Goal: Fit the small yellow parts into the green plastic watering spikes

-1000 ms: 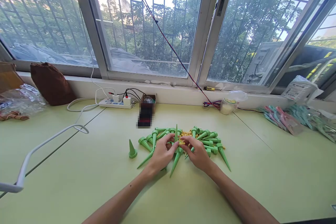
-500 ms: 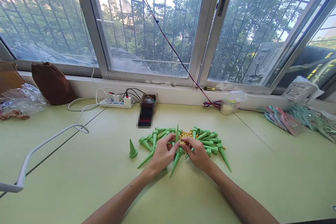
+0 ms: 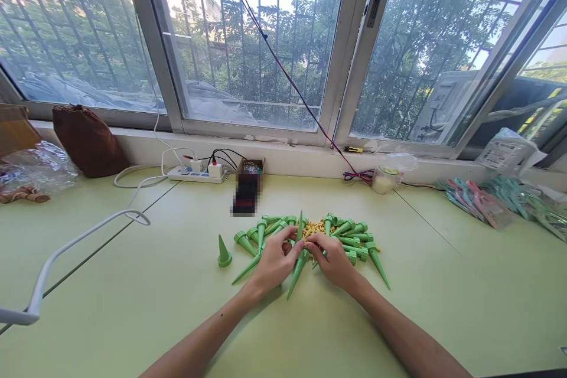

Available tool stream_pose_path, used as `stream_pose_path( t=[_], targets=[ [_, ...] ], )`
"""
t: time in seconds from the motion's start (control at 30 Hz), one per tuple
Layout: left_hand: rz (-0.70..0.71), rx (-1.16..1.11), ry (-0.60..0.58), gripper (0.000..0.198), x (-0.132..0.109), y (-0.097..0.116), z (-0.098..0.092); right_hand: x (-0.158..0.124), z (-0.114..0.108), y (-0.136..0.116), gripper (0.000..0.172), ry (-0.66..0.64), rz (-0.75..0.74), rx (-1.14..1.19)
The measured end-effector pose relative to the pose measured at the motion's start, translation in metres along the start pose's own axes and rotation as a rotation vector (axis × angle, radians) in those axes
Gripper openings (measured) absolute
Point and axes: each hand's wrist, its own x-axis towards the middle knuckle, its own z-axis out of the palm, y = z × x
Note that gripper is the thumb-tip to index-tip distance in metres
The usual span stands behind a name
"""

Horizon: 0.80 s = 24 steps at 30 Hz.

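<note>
My left hand point(image 3: 280, 255) is closed around a green plastic plant watering spike point(image 3: 300, 224), held with its point upward. My right hand point(image 3: 331, 255) is closed in a pinch at the base of that spike, its fingertips almost touching my left thumb. A small yellow piece seems to be between those fingertips, mostly hidden. Around both hands lie several more green spikes point(image 3: 375, 264), pointing various ways. A heap of small yellow pieces point(image 3: 315, 228) lies just beyond my fingers. One green spike point(image 3: 224, 253) stands upright on its cap, apart at the left.
On the pale green table point(image 3: 133, 289), a white power strip point(image 3: 195, 175) and a small box point(image 3: 252, 166) stand along the back. A thick white cable arm point(image 3: 57, 257) crosses the left side. Bagged pink and teal items point(image 3: 476, 201) lie at right, near a jar point(image 3: 386, 179).
The spike in my left hand has tilted very slightly to the right. The yellow piece at my right fingertips shows less than before. Everything else stays put.
</note>
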Motion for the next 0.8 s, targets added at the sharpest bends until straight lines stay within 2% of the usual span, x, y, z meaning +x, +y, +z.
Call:
stream_pose_path(
  t=[0.57, 0.8],
  targets=[
    [0.014, 0.031, 0.022, 0.023, -0.0002, -0.0027, 0.0012, -0.0009, 0.0000, 0.0000, 0.033, -0.028, 0.035, 0.028],
    [0.022, -0.002, 0.019, 0.022, -0.0008, 0.0006, 0.0015, -0.0003, -0.0005, -0.0014, 0.032, -0.009, -0.011, 0.029]
  ],
)
